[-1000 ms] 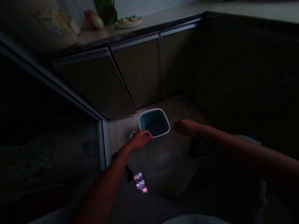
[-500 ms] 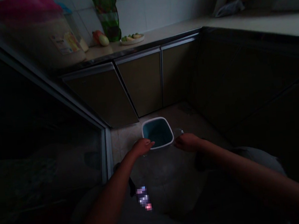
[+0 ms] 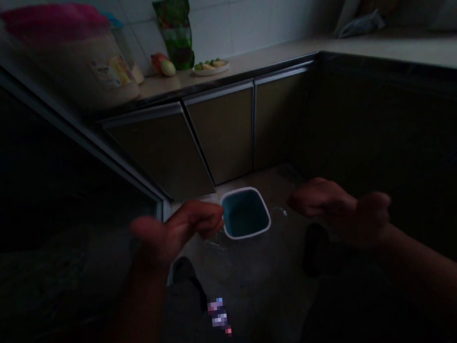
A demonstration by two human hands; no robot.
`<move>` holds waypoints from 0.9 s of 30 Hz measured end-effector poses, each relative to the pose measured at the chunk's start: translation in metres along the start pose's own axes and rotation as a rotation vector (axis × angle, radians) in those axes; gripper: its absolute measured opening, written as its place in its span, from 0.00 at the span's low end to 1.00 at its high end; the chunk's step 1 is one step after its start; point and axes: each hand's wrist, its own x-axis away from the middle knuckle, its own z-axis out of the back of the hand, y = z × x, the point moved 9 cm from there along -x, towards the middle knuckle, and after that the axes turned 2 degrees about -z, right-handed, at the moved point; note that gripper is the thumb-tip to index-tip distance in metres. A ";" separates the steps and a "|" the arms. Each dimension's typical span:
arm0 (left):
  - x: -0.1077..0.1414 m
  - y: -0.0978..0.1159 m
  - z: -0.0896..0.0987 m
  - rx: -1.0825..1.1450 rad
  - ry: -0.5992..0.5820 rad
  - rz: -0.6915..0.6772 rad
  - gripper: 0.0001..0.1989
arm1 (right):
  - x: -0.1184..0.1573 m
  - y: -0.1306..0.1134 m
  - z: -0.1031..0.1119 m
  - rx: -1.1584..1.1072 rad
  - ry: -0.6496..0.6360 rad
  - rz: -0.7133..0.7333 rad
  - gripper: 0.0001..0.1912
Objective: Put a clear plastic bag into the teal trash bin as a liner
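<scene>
A small teal bin (image 3: 244,205) with a white rim stands on the floor, its inside dark. Thin clear loops, perhaps plastic film, show on its left side (image 3: 216,241) and its right side (image 3: 279,211). My left hand (image 3: 181,224) is raised, palm turned up and thumb stretched out to the left. Its fingertips overlap the bin's left edge in the view; I cannot tell whether they touch. My right hand (image 3: 339,206) is raised to the right of the bin, apart from it, thumb pointing right. Both hands appear to hold nothing, with fingers bent and thumbs spread.
Cabinets (image 3: 223,134) stand behind the bin under a counter (image 3: 258,61). On it are a large pink-lidded container (image 3: 68,63), a green pouch (image 3: 177,36), an onion-like vegetable (image 3: 168,68) and a plate (image 3: 211,72) of food. A glass door (image 3: 54,210) borders the left. Feet flank the bin.
Both hands have left the bin's sides, lifting and moving apart, the left leftward and the right rightward. Their thumbs have spread outward. The view has shifted slightly.
</scene>
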 end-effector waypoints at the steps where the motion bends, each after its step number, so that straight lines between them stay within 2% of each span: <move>1: -0.018 -0.022 0.006 0.079 0.000 0.025 0.45 | -0.009 0.030 0.006 -0.066 -0.005 -0.114 0.42; 3: -0.053 -0.084 0.022 0.222 0.048 0.160 0.45 | -0.022 0.112 0.018 -0.160 0.006 -0.420 0.44; 5: -0.075 -0.148 0.036 0.301 0.112 0.337 0.43 | -0.022 0.195 0.034 -0.154 0.089 -0.697 0.42; 6: -0.082 -0.170 0.040 0.332 0.128 0.390 0.42 | -0.019 0.226 0.038 -0.159 0.101 -0.793 0.41; 8: -0.089 -0.193 0.045 0.390 0.145 0.420 0.42 | -0.017 0.263 0.038 -0.190 0.096 -0.855 0.41; 10: -0.091 -0.193 0.049 0.438 0.153 0.389 0.43 | -0.016 0.272 0.035 -0.212 0.089 -0.835 0.41; 15: -0.096 -0.173 0.054 0.490 0.177 0.331 0.42 | -0.015 0.264 0.037 -0.214 0.113 -0.799 0.40; 20: -0.097 -0.172 0.050 0.485 0.167 0.307 0.41 | -0.009 0.270 0.048 -0.171 0.188 -0.751 0.36; 22: -0.095 -0.178 0.047 0.447 0.176 0.310 0.39 | -0.004 0.273 0.055 -0.133 0.255 -0.730 0.34; 24: -0.090 -0.190 0.047 0.344 0.209 0.333 0.33 | 0.003 0.277 0.059 -0.083 0.307 -0.726 0.32; 27: -0.075 -0.216 0.046 0.041 0.228 0.379 0.19 | 0.014 0.280 0.054 0.108 0.294 -0.723 0.25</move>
